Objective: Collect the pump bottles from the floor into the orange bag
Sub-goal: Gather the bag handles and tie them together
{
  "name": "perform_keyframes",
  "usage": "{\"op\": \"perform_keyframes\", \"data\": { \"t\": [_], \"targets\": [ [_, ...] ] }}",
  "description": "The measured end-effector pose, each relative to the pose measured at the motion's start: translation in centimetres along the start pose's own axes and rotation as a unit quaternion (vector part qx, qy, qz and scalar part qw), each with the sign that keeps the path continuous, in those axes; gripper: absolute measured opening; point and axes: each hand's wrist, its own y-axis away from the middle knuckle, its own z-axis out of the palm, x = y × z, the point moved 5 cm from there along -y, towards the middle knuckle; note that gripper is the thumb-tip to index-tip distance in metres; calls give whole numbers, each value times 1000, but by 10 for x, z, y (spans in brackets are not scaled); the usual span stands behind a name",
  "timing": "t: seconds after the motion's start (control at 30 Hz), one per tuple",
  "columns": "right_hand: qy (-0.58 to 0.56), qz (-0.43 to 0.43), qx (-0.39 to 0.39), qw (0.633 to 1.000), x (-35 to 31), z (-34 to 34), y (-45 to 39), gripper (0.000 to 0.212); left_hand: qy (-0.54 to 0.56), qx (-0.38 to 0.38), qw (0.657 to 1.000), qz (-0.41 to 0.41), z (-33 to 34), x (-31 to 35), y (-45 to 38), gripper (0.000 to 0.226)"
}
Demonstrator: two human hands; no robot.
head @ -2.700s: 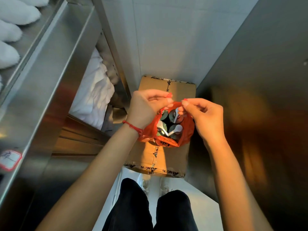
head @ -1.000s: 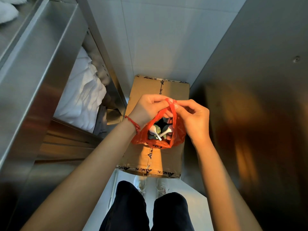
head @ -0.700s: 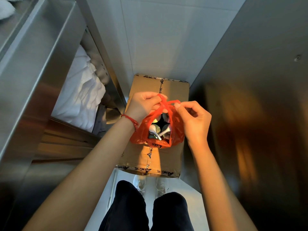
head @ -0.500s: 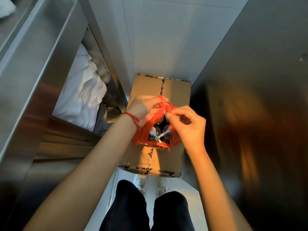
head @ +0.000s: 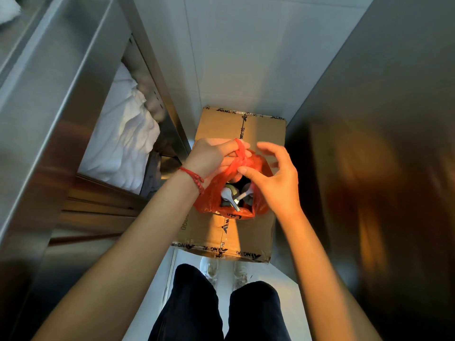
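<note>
Head view: my right hand (head: pixel 275 178) just let go, fingers spread. Left hand (head: pixel 214 158) now pinches both bag (head: pixel 211 198) handles; bottles (head: pixel 230 195) packed.

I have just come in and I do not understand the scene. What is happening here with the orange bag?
A person stands over a taped cardboard box with an orange bag on top of it. Pump bottles are already inside the bag. The left hand pinches the bag's twisted handles. The right hand is beside them with its fingers spread, not gripping. It looks as if the bag is being tied shut.
</note>
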Motion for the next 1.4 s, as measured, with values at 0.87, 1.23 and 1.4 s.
{"op": "perform_keyframes", "data": {
  "t": [0.87,1.23,1.4],
  "targets": [
    [-291,236,20,927,25,20,1,15,41,149,986,67,-1,-32,0,33],
    [-330,231,89,911,21,18,5,11,104,173,977,71,-3,-43,-2,11],
    [-440,297,188,826,39,10,10,29,157,241,957,38,-30,-58,-3,9]
  ]
}}
